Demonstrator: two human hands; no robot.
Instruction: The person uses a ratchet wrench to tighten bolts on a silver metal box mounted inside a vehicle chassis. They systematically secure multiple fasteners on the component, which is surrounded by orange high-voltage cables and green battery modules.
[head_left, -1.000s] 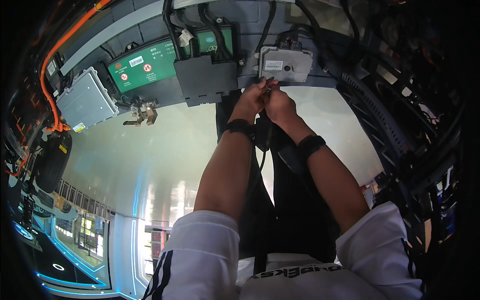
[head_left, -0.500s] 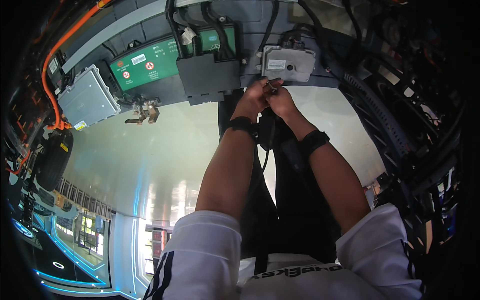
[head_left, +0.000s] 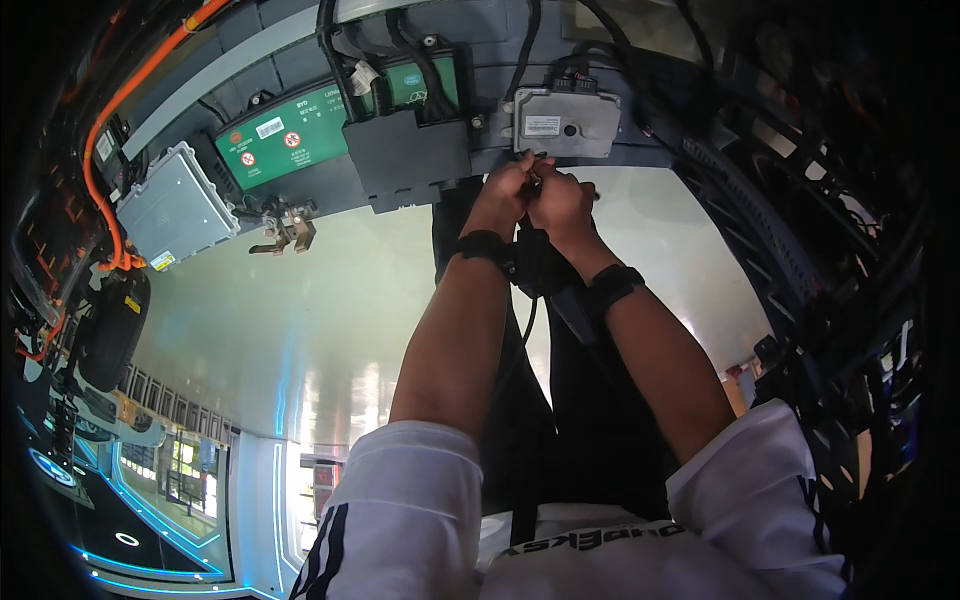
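My left hand point(head_left: 505, 188) and my right hand point(head_left: 560, 205) meet in front of a silver control module point(head_left: 590, 125), just below its lower left corner. Both are closed, fingertips together around something small and dark that I cannot make out. The module has a white label, a round dark spot and black connectors along its top. Left of my hands stands a black plastic box point(head_left: 405, 160) with cables running into its top. Behind it is a green battery point(head_left: 315, 125) with warning signs. Black straps circle both my wrists.
A silver finned unit point(head_left: 180, 205) hangs at the left, beside orange cable point(head_left: 95, 140). A metal bracket point(head_left: 288, 228) sticks out next to it. Below lies a tire point(head_left: 112, 335). A dark perforated frame point(head_left: 745, 215) slopes down at the right. The pale floor point(head_left: 330, 330) reflects light.
The view has shifted slightly, so the parts sit a little further left. My right hand has turned, showing more of its back and its outer fingers. Both hands stay together.
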